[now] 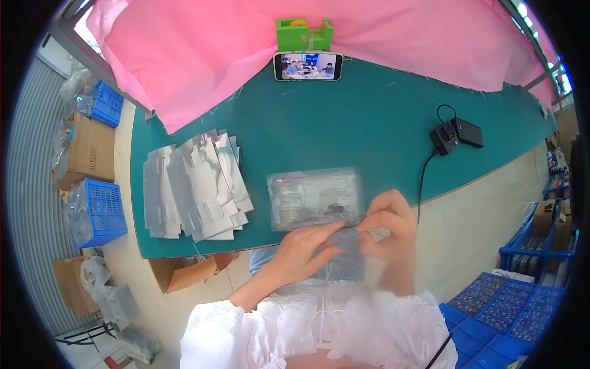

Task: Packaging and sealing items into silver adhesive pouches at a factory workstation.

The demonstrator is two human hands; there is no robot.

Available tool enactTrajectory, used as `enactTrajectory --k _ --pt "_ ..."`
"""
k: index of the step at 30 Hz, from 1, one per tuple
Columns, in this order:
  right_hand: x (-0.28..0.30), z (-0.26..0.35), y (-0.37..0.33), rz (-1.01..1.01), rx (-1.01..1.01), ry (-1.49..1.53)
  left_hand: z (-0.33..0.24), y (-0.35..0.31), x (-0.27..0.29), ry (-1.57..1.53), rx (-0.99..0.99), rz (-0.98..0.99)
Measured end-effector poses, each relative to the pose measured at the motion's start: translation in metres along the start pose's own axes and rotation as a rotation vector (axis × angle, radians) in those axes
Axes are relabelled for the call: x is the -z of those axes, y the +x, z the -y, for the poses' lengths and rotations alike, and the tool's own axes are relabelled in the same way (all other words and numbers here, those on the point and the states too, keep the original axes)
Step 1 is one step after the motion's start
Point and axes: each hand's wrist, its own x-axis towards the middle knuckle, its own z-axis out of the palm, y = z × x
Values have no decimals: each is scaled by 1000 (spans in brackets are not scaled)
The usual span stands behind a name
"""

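Observation:
On the near edge of the green table lies a clear plastic bag (pixel 316 190), a flat rectangle with silvery, shiny contents I cannot make out. My left hand (pixel 304 249) rests at its near edge, fingers stretched toward the right and thumb apart. My right hand (pixel 390 224) is at the bag's near right corner, its thumb and fingers pinching clear film. Thin see-through film hangs off the table edge between the two hands. To the left, several flat silver-grey packets (pixel 203 184) lie in overlapping piles.
A phone (pixel 307 66) leans on a green tape dispenser (pixel 304 34) before pink cloth (pixel 203 49). A black adapter (pixel 445 138) with a cable sits at right. Blue crates (pixel 101 212) and cardboard boxes (pixel 89 147) stand left; blue parts trays (pixel 498 307) lie lower right.

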Motion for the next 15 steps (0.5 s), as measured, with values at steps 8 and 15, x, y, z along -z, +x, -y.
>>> enactTrajectory --k 8,15 --pt "-2 2 -1 3 -9 8 5 -2 -6 -1 -64 -38" --pt "-1 0 -6 29 -33 14 4 -2 -6 -11 -60 -34"
